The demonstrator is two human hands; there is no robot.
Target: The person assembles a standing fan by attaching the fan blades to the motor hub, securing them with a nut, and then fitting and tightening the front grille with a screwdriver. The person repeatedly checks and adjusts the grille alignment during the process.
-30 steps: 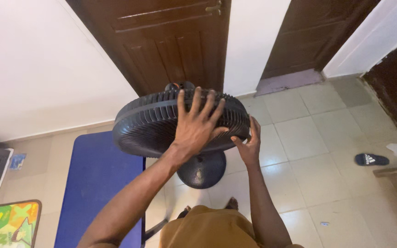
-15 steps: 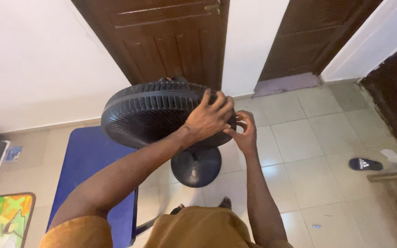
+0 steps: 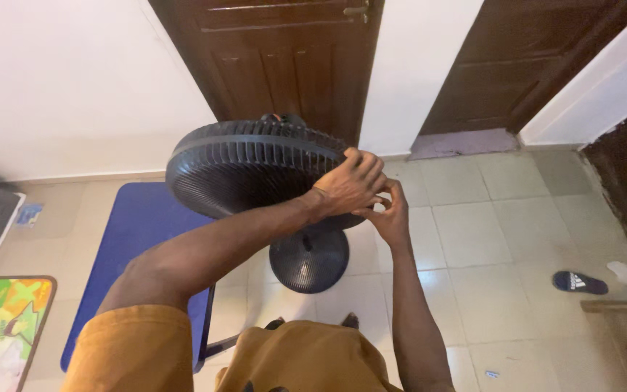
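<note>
The black fan [image 3: 255,170] stands on its round base [image 3: 308,260] on the tiled floor [image 3: 495,247], before the brown door [image 3: 292,58]. Since a second ago the left hand [image 3: 350,185] has slid from the grille's front to its right rim, fingers curled over it. The right hand [image 3: 390,214] now pinches there too, touching the left.

- A pale tiled floor [image 3: 488,239] is seen carrying everything.
- The round black fan base [image 3: 308,260] is standing on the tiles.
- A blue mat [image 3: 136,232] is lying flat to its left.
- A dark slipper [image 3: 579,282] is resting near the right edge.
- A colourful board [image 3: 1,327] is lying at lower left.
</note>
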